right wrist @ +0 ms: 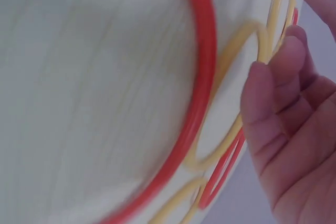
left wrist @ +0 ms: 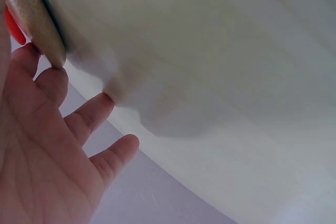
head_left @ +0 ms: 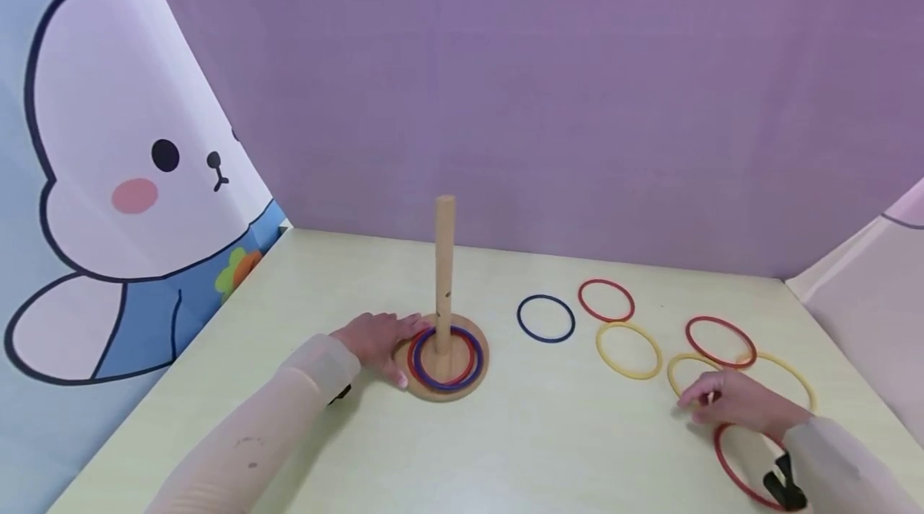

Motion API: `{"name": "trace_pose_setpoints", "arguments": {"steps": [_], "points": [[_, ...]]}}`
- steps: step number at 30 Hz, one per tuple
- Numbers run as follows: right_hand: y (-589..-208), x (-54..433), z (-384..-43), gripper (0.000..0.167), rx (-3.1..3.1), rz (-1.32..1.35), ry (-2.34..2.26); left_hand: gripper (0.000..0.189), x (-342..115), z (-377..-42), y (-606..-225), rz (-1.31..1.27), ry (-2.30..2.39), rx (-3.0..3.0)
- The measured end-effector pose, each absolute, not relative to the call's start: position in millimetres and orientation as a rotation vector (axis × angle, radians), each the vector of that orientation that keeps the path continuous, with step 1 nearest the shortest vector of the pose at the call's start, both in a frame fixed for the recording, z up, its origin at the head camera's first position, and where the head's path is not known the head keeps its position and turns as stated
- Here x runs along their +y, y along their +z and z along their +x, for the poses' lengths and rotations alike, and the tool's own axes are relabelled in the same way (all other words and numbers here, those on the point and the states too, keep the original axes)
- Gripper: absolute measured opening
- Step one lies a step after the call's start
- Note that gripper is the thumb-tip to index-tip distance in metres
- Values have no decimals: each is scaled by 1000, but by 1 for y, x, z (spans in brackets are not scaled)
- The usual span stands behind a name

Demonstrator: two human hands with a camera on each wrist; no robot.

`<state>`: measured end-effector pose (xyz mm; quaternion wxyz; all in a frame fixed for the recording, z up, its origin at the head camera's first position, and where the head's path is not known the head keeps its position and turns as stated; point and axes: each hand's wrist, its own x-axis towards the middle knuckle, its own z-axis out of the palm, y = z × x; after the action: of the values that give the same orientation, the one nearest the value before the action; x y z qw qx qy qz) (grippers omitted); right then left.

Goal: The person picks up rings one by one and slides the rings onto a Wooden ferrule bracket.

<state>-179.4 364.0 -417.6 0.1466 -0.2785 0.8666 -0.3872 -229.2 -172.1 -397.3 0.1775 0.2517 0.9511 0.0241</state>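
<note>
A round wooden base (head_left: 476, 325) carries an upright wooden peg (head_left: 444, 257); a red ring (head_left: 412, 358) and a blue ring (head_left: 462, 382) lie around the peg's foot. My left hand (head_left: 375, 344) rests against the base's left edge, thumb toward the front, fingers spread. In the left wrist view, fingertips (left wrist: 55, 80) touch the wooden rim. Over the right-hand rings, my right hand (head_left: 747, 400) hovers with loosely bent fingers and nothing in them. Beneath or beside it lie a yellow ring (head_left: 671, 376) and a red ring (head_left: 722, 462), partly hidden by hand and wrist.
Right of the base lie a blue ring (head_left: 546, 339), a red ring (head_left: 606, 282) and a yellow ring (head_left: 630, 375). Another red ring (head_left: 711, 319) overlaps a yellow ring (head_left: 801, 382) farther right. A purple backdrop (head_left: 505, 97) stands behind the table, with a cartoon-printed sheet (head_left: 94, 137) at left.
</note>
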Motion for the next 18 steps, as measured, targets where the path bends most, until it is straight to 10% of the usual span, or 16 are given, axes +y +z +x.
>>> {"name": "trace_pose_setpoints", "arguments": {"steps": [18], "points": [[-420,404,-170,27,2678,-933,-788,99,-172,-226,-392,735,98,2689]]}}
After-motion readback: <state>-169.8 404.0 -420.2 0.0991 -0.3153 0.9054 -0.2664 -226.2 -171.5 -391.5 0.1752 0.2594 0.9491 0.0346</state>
